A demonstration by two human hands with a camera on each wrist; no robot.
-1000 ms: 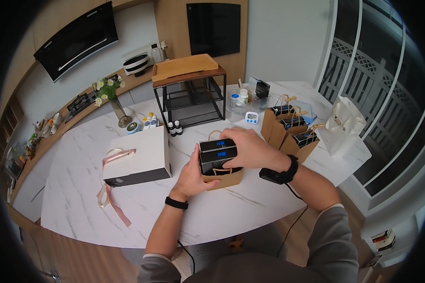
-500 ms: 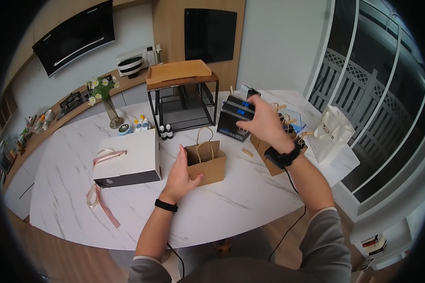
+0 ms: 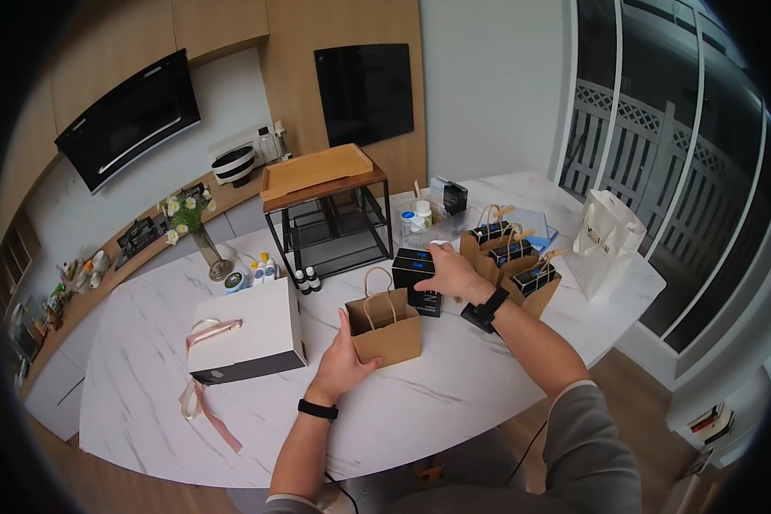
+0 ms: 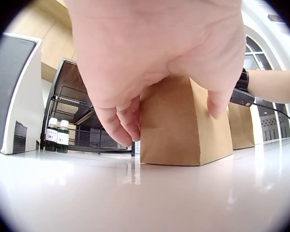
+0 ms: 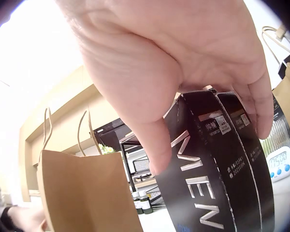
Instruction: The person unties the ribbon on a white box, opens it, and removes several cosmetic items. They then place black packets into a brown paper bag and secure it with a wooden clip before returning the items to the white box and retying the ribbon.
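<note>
Two black boxes (image 3: 420, 295) (image 5: 222, 159) stand side by side on the table behind and right of a brown paper bag (image 3: 390, 340). The right hand (image 3: 454, 276) (image 5: 159, 63) grips the pair from above, thumb on one side and fingers on the other. Around the near left corner of the bag (image 4: 171, 125) (image 5: 87, 193), the left hand (image 3: 343, 368) (image 4: 154, 53) holds its sides between thumb and fingers. The bag stands upright with its mouth open and both handles raised; no contents show in its visible interior.
Several brown bags (image 3: 531, 295) holding black boxes stand to the right, near a white bag (image 3: 604, 244). A white box (image 3: 244, 330) with a pink ribbon lies left. Behind are a black rack (image 3: 334, 231), small bottles (image 3: 307, 280) and a timer (image 5: 280, 164).
The right hand has lifted the two black boxes out of the brown bag, moved them right and lowered them to the table. The left hand has stayed on the bag.
</note>
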